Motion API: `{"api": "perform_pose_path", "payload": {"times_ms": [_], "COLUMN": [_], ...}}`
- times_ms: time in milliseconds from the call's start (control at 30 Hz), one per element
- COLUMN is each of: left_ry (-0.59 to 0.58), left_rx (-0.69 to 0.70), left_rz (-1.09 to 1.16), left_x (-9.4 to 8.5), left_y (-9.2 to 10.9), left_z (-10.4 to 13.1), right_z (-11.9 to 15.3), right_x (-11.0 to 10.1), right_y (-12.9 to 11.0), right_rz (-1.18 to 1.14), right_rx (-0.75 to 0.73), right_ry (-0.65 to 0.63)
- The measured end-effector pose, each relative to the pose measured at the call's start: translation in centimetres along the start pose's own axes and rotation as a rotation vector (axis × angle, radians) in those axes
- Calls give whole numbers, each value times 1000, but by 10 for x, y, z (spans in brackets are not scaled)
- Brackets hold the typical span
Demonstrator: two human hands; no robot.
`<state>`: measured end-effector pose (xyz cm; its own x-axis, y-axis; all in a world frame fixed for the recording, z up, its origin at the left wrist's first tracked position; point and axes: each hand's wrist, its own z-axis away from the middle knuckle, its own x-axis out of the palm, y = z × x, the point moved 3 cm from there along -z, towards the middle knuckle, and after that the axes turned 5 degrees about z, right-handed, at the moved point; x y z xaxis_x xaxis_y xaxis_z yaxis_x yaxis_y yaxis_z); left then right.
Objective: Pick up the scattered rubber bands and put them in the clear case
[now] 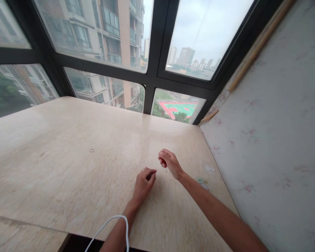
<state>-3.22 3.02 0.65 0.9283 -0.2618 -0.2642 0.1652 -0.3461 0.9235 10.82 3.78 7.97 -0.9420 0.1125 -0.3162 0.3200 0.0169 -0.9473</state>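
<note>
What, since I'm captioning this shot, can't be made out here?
All in the head view:
What, if anything, the left hand pinches: too small.
Palm of the right hand: hidden by curled fingers.
Ends of the white cord: cut off by the bottom edge.
Design of the coloured patch: small, blurred.

Small loop (92, 150) on surface (68, 182), well left of both hands. Left hand (144, 182) near right hand (170, 163), latter farther forward. Sticker (202, 181) on surface between right forearm and wall (278, 140). Windows (157, 63) behind surface. Wall along surface's right side. Cable (115, 217) before left forearm.
</note>
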Motion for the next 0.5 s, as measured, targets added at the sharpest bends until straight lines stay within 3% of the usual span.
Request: {"api": "perform_pose_path", "payload": {"times_ms": [233,500], "left_ry": [11,28], "left_rx": [-52,-91], "left_rz": [30,10], "left_x": [-4,-5], "left_y": [3,3], "left_z": [-1,-1], "right_z": [58,147], "right_x": [-43,-85], "right_y": [11,43], "right_rz": [-109,-16], "right_rx": [43,161], "right_ry": [129,384]}}
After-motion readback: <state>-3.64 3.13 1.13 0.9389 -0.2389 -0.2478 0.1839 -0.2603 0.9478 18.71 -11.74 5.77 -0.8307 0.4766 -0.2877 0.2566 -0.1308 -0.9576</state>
